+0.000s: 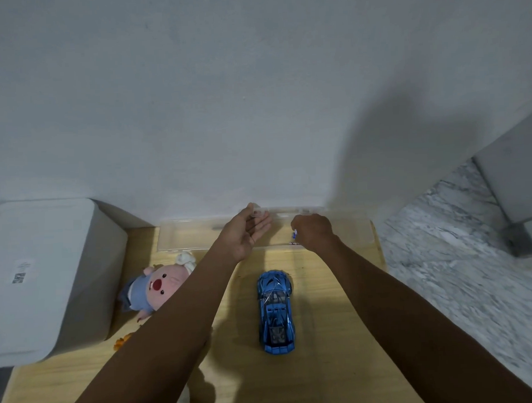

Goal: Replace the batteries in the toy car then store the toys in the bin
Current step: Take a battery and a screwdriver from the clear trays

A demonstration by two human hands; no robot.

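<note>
my right hand (pixel 312 232) is curled over the near edge of the clear plastic box (pixel 199 233) at the back of the wooden table (pixel 337 304), and i pinch something small, blue and white, at my fingertips; likely a battery, though it is too small to be sure. my left hand (pixel 244 232) is raised palm-up just beside it, fingers loosely straight, touching the clear lid (pixel 256 209) at about 12 o'clock from the palm. the blue toy car (pixel 275 311) lies at 6 o'clock from both hands, between my forearms, its long axis running 12 to 6, wheels down. so whatever i carry must come straight back toward me, and the car needs turning over first, i judge. both hands are near it; the left looks freer to flip it. the plush pig (pixel 159 285) lies at 9 o'clock of the car, the white bin (pixel 50 269) beyond it, lid on.
</note>
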